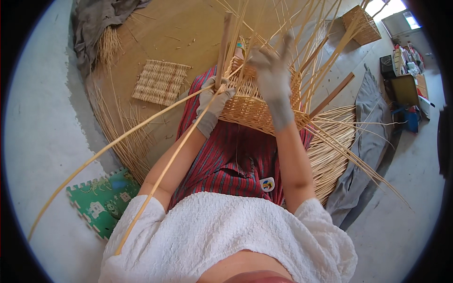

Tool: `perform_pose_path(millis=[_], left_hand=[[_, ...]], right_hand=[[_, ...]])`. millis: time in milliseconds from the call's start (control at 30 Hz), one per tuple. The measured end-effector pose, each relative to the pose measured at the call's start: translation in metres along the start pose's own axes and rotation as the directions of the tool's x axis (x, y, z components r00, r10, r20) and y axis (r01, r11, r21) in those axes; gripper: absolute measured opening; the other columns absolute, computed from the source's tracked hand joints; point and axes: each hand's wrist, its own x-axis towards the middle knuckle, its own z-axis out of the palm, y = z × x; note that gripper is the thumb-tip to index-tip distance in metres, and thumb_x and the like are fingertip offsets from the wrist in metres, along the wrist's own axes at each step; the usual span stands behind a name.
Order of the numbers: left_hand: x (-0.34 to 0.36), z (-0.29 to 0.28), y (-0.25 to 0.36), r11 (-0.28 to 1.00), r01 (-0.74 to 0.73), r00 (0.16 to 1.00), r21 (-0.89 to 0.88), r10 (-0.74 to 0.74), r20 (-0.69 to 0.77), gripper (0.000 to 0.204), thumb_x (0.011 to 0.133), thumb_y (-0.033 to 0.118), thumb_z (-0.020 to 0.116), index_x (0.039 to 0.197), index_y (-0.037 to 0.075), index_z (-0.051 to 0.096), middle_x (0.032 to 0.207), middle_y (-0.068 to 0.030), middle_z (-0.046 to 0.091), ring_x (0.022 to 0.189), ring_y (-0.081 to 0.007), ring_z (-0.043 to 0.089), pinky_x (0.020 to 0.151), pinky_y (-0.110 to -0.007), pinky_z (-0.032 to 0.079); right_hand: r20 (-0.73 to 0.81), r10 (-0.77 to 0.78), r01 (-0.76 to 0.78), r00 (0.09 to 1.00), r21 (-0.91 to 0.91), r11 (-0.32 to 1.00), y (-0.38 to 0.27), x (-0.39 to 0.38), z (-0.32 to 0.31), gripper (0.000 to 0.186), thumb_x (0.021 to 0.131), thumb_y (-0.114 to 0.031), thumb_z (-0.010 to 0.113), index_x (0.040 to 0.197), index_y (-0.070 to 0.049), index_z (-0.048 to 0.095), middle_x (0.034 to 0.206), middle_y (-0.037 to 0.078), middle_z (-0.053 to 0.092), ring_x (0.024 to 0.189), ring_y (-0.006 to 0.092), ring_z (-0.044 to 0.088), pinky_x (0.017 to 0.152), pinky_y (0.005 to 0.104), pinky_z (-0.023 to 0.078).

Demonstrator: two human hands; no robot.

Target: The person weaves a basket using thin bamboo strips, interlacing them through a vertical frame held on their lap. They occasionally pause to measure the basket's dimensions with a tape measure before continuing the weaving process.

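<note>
A partly woven wicker basket [250, 113] rests on my lap, over striped red cloth, with many upright rods rising from it. My left hand [211, 103], in a pale glove, is closed at its left corner, around willow rods beside an upright wooden stake [223, 47]. Two long willow rods [101, 152] run from that hand toward the lower left. My right hand [274, 80], also gloved, is raised above the basket's right part. Its fingers are blurred but look apart, and I see nothing held in them.
A flat woven panel [160, 82] lies on the floor at left. Loose rods [125, 141] lie below it, near a green foam mat [104, 200]. A large rod bundle [332, 146] and grey cloth [363, 141] are at right. Another basket [361, 24] stands far right.
</note>
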Motion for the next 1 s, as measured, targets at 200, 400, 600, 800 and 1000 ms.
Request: perform_pose_path(millis=[200,400,600,800,1000], left_hand=[[-0.014,-0.012,-0.014,0.986,-0.135,0.988,-0.099,0.127,-0.087,0.061,0.085,-0.015,0.062,0.141,0.006,0.05,0.129,-0.0112,0.06,0.111,-0.0165,0.06,0.095,-0.031,0.055],[-0.063,0.024,0.027,0.781,-0.451,0.882,0.432,0.315,0.351,0.046,0.099,-0.002,0.051,0.144,0.004,0.046,0.133,-0.0176,0.057,0.096,-0.0195,0.069,0.084,-0.031,0.06],[-0.006,0.065,0.031,0.8,0.073,0.887,0.596,-0.326,0.328,0.025,0.102,0.025,0.062,0.113,0.003,0.064,0.089,-0.0092,0.07,0.057,-0.0168,0.069,0.048,-0.032,0.058],[-0.008,0.062,0.03,0.84,0.207,0.896,0.501,-0.368,0.247,0.016,0.101,0.02,0.064,0.101,0.004,0.066,0.076,-0.0057,0.067,0.054,-0.0152,0.068,0.048,-0.029,0.056],[-0.004,0.067,0.043,0.638,-0.285,0.94,0.715,0.042,0.338,0.039,0.09,0.032,0.079,0.116,0.005,0.067,0.074,-0.0029,0.065,0.067,-0.0125,0.061,0.06,-0.029,0.051]], right_hand=[[0.013,0.51,-0.375,0.86,0.694,0.615,0.071,-0.143,-0.042,0.019,0.105,-0.015,0.057,0.12,-0.003,0.055,0.113,0.017,0.071,0.079,0.0148,0.069,0.057,0.0236,0.053],[-0.101,0.67,-0.311,0.736,0.828,0.466,0.084,-0.146,-0.057,0.014,0.1,-0.012,0.066,0.112,-0.005,0.061,0.108,0.011,0.074,0.073,0.0101,0.064,0.055,0.0211,0.05],[-0.247,0.028,-0.01,0.969,0.071,0.997,0.068,-0.062,-0.039,0.043,0.096,-0.003,0.06,0.138,-0.01,0.053,0.117,0.01,0.07,0.08,0.0138,0.066,0.069,0.0285,0.055],[-0.088,0.243,-0.147,0.966,0.589,0.795,0.084,-0.079,-0.045,0.043,0.101,-0.011,0.055,0.143,-0.009,0.046,0.125,0.014,0.062,0.09,0.0214,0.071,0.079,0.0364,0.059],[-0.063,0.554,-0.334,0.83,0.74,0.584,0.08,-0.118,-0.062,0.021,0.109,-0.023,0.044,0.109,-0.003,0.052,0.085,0.011,0.065,0.078,0.0209,0.069,0.073,0.0369,0.058]])
